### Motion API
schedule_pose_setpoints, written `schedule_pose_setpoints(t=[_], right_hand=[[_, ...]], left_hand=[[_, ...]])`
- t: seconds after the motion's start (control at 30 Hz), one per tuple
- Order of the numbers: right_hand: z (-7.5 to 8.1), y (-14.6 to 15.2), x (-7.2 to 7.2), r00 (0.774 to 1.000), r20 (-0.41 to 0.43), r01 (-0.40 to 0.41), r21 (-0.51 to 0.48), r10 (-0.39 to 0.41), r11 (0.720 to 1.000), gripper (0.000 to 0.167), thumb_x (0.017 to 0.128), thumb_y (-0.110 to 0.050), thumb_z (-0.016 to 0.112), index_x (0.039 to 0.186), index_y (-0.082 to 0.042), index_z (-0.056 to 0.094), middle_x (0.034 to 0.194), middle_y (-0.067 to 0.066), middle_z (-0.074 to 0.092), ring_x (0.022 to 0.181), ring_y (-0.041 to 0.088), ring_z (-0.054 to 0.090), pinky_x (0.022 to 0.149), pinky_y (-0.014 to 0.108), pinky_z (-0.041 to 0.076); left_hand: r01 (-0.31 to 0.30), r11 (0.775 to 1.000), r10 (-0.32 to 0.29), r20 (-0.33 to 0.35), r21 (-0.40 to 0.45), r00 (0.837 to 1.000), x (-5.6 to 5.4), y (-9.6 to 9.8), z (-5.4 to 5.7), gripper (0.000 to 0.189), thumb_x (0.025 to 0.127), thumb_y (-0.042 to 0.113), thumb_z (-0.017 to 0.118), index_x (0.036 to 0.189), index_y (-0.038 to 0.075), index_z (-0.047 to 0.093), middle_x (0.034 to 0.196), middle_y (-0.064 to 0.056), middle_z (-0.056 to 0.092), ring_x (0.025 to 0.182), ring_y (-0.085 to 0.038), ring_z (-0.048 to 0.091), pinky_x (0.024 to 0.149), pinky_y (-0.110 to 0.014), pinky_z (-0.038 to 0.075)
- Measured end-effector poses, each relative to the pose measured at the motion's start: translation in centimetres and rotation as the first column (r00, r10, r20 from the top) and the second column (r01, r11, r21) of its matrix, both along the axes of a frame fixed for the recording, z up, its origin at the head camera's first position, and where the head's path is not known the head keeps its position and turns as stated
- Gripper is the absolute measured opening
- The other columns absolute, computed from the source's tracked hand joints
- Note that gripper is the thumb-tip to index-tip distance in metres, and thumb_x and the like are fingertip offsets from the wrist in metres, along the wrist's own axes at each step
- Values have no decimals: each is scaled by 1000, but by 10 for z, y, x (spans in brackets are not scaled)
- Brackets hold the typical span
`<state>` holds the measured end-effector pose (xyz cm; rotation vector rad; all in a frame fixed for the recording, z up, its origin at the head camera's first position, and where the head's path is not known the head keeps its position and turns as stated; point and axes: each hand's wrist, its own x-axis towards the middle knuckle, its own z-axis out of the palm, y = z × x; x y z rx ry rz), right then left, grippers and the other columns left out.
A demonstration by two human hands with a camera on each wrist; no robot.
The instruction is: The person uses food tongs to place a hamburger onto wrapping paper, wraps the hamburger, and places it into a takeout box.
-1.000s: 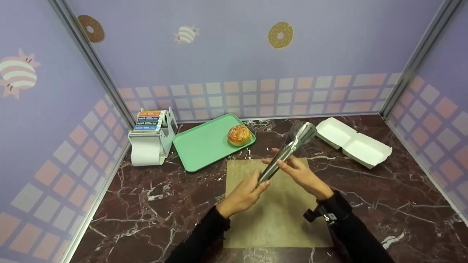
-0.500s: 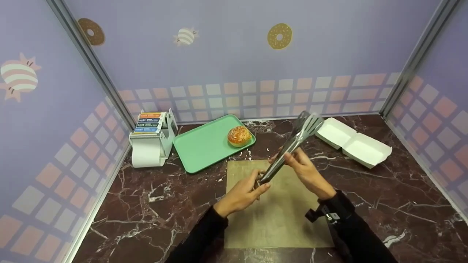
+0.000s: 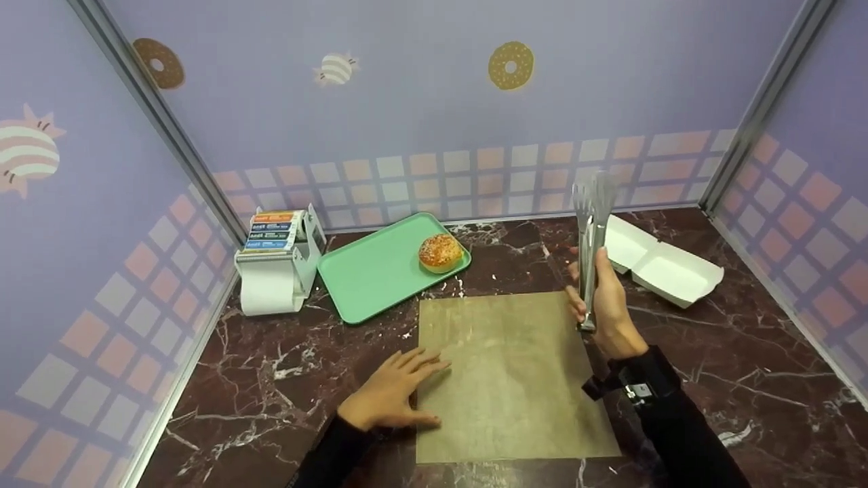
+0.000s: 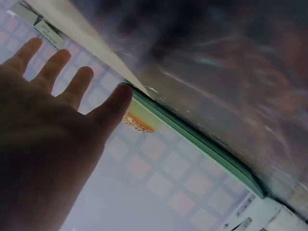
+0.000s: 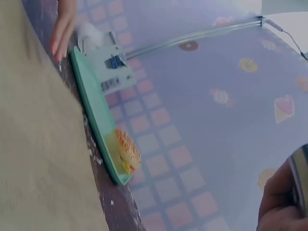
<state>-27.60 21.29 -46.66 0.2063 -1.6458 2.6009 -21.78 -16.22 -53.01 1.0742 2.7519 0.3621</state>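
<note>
My right hand [image 3: 603, 298] grips a pair of metal tongs [image 3: 587, 264] by the handles, held upright above the right edge of a brown paper sheet [image 3: 508, 386]. The slotted heads of the tongs point up and look blurred. My left hand [image 3: 393, 393] is spread with nothing in it, low at the left edge of the sheet. In the left wrist view its fingers are straight and apart. A seeded bun [image 3: 441, 253] sits on the right end of a green tray [image 3: 366, 271]; the right wrist view shows a yellow and red filling in the bun [image 5: 127, 151].
An opened white takeaway box [image 3: 678, 274] lies behind and right of my right hand. A label dispenser [image 3: 281, 261] with a paper roll stands left of the tray. Crumbs dot the dark marbled counter [image 3: 271, 386]. Purple patterned walls [image 3: 407, 115] enclose the back and sides.
My left hand has let go of the tongs and dropped down to the left, spreading out. My right hand has carried the tongs to the right and turned them upright.
</note>
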Motion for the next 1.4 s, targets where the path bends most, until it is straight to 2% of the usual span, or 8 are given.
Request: schedule_pose_setpoints(t=[0.33,0.5,0.57,0.7,0.77,1.2,1.3,1.4], right_hand=[[-26,24,-20,990,142,-22,65,13,998,51,107,-59,24,129,-17,42,73,-7,48,40,3,39,33,17,35],[-37,29,-24,986,144,34,343,-88,939,53,105,-62,22,119,-14,39,78,0,47,44,7,40,36,20,36],[-38,25,-27,989,57,84,549,-137,832,54,107,-60,22,119,-10,40,80,5,48,48,11,44,39,24,40],[-32,6,-40,976,-170,215,855,-138,472,55,110,-51,29,128,-1,44,84,19,58,64,28,58,55,43,52],[-25,-8,-48,969,-230,248,911,-93,329,56,109,-50,33,130,0,45,91,22,63,76,35,62,65,50,54],[-8,-98,-90,973,-186,200,975,138,-95,77,104,-61,39,147,3,40,119,37,63,105,53,64,92,61,55],[-11,-106,-96,980,-162,178,974,118,-139,79,104,-61,37,147,5,41,119,37,64,107,52,64,93,60,54],[-13,-112,-101,984,-143,157,978,105,-134,80,105,-61,36,146,6,41,113,36,65,102,52,65,90,59,55]], left_hand=[[-20,998,23,45,-53,999,8,-4,-1,94,82,67,71,159,23,39,165,-4,35,152,-31,30,124,-58,22],[-17,999,20,64,-47,998,7,-4,1,91,84,67,70,159,25,39,166,-3,33,152,-31,28,124,-58,22],[-18,999,21,73,-46,997,6,-4,1,91,85,67,69,159,26,38,166,-2,32,153,-31,27,125,-57,20],[-12,999,15,62,-45,998,6,-4,2,91,85,67,69,159,24,38,166,-3,32,153,-32,27,125,-58,20],[-12,999,14,55,-49,998,7,-4,1,92,84,68,68,159,24,39,166,-3,32,153,-32,28,124,-58,20],[-37,998,40,61,-60,997,9,-2,-1,92,83,69,69,159,27,38,167,0,31,153,-31,26,125,-57,19],[-36,998,40,68,-60,997,9,-1,0,92,83,69,68,159,27,38,167,0,30,153,-30,26,125,-57,18],[-45,997,50,71,-66,996,9,-3,1,92,83,69,69,159,28,38,167,1,30,154,-30,26,125,-57,18]])
